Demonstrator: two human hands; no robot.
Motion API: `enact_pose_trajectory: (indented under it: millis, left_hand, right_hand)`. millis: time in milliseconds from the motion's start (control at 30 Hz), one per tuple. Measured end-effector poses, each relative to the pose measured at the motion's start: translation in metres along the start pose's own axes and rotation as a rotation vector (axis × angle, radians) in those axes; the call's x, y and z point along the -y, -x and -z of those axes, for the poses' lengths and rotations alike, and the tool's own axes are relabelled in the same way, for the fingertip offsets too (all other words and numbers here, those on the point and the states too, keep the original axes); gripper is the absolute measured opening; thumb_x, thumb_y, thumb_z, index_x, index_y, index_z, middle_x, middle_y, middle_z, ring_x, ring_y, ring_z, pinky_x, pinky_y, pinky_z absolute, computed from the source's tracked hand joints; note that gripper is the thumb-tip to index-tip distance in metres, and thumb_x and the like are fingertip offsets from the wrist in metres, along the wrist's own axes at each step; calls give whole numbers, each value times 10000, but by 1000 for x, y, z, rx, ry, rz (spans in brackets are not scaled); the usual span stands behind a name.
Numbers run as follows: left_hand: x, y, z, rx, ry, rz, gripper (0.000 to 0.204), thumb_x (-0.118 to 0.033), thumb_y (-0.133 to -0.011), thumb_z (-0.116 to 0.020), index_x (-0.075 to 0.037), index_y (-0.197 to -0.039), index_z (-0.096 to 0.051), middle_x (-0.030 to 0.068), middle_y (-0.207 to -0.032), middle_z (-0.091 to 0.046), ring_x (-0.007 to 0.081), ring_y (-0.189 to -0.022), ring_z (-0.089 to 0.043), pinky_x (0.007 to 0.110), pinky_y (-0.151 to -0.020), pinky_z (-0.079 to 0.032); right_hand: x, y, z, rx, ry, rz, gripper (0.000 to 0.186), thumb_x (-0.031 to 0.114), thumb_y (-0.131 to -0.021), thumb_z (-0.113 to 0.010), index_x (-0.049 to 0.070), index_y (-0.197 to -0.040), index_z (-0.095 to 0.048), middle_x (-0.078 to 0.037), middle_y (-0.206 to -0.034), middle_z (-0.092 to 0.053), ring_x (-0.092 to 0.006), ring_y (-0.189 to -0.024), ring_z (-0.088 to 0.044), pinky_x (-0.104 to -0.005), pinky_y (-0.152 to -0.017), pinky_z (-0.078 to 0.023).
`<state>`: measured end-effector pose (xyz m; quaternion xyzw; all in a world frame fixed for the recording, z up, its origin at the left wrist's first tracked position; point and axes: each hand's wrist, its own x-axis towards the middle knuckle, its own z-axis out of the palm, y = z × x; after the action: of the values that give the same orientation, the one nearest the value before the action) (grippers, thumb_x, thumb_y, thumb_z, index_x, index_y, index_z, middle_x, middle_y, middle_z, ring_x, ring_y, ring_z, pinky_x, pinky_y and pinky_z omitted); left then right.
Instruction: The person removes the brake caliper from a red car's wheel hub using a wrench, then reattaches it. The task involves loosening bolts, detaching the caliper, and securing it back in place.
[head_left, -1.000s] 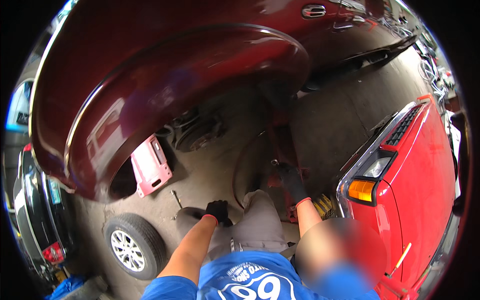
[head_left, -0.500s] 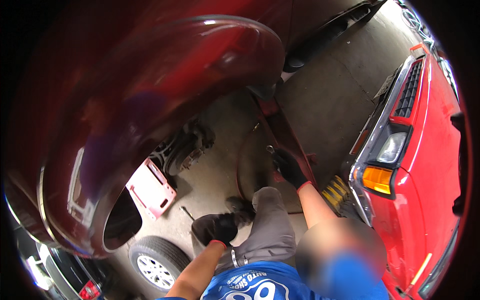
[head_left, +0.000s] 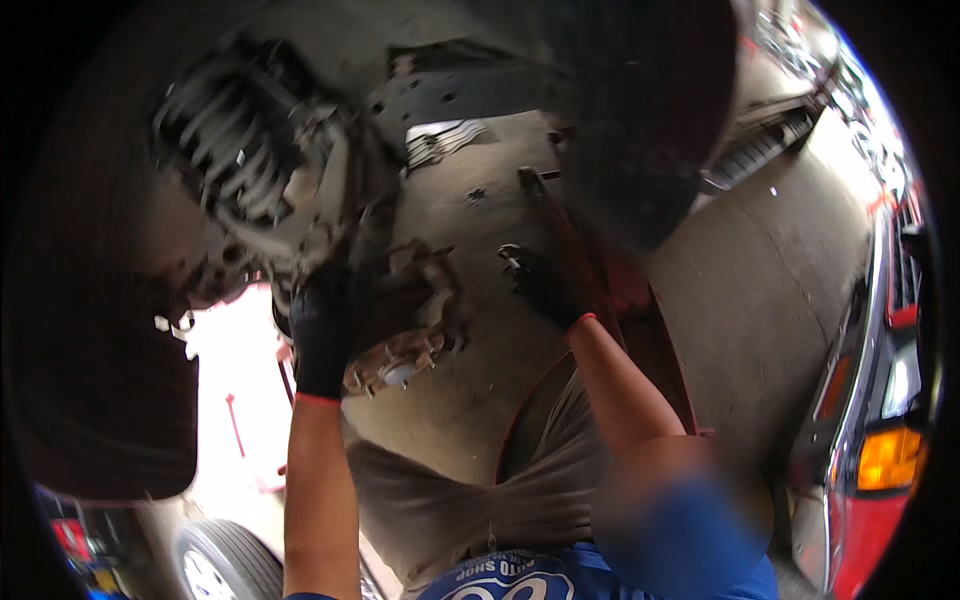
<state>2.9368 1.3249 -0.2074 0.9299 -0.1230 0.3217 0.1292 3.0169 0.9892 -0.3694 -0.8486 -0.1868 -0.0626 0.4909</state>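
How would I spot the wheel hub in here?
Find the big coil spring, upper left. Go down to the black-gloved left hand. Just lower right is the rusty wheel hub, set apart by studs around its pale centre.

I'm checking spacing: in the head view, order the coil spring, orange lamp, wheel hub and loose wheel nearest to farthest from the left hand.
From the left hand:
1. Wheel hub, to its lower right.
2. Coil spring, up and left.
3. Loose wheel, lower left.
4. Orange lamp, far right.
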Motion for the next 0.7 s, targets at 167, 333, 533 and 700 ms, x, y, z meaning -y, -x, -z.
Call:
enact_pose_trajectory:
  millis: [167,333,533,700]
  left_hand:
    - [0,-6,-8,-75,51,85,295,-371,-969,-659,-83,-1005,-710,139,-937,-710,389,-834,-670,476,-696,-517]
    - [6,-11,3,-18,72,88,256,-297,-970,-660,-90,-1113,-706,128,-967,-724,285,-867,-716,403,-726,-548]
    - [42,5,9,-56,338,359,342,-228,-937,-739,-15,-1199,-686,146,-1103,-739,231,-965,-731,347,-813,-568]
    - [60,5,4,-36,328,244,353,-155,-1081,-487,12,-1364,-614,165,-1348,-639,250,-1171,-674,349,-1011,-549]
  right_hand:
    - [-10,2,-42,143,-541,-235,399,95,-997,-548,65,-1391,-605,-36,-1245,-684,-98,-1008,-627,-283,-810,-534]
    - [-22,-13,-54,291,-476,-472,351,92,-1011,-528,54,-1342,-639,1,-1095,-707,-71,-841,-621,-250,-715,-508]
    - [-49,-51,-78,168,-664,-410,343,67,-982,-549,65,-1303,-670,1,-1081,-714,-88,-830,-630,-246,-722,-502]
    - [-67,-93,-106,389,-1077,-370,335,75,-974,-577,49,-1294,-675,-39,-1144,-717,-132,-978,-648,-279,-870,-510]
